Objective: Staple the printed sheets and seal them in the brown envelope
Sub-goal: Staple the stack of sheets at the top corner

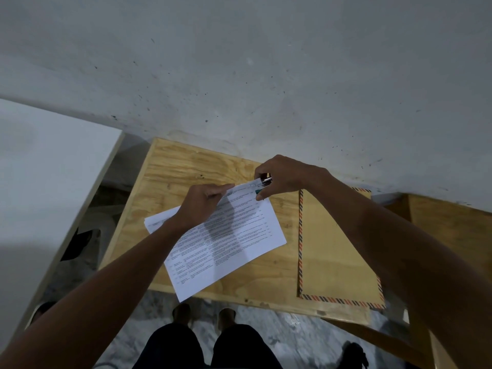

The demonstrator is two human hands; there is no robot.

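Wall (266, 62): grey, speckled with dark marks, behind the far edge of the work surface.
Bench (186, 171): bare plywood top, carries all the task items; a second wooden surface (452, 225) adjoins it at right.
Floor (266, 334): mottled grey, visible below the near edge, with the person's two feet (205, 314) and dark trousers.
Brown envelope (335, 251): lies flat on the right part of the bench, border striped red and dark, long side running away from the viewer; partly covered by the right forearm; just beside the sheets, not touching them as far as can be seen.
Printed sheets (234, 235): white stack with lines of text, lying skewed in the bench centre, near corner overhanging the front edge; far edge lifted slightly between the hands.
Left hand (202, 203): fingers curled, thumb and forefinger pinched on the far edge of the sheets.
Right hand (282, 177): closed around the stapler, at the far right corner of the sheets.
Stapler (265, 181): small, metallic, mostly hidden in the right hand; its mouth sits over the corner of the sheets; whether it is pressed fully down cannot be told.
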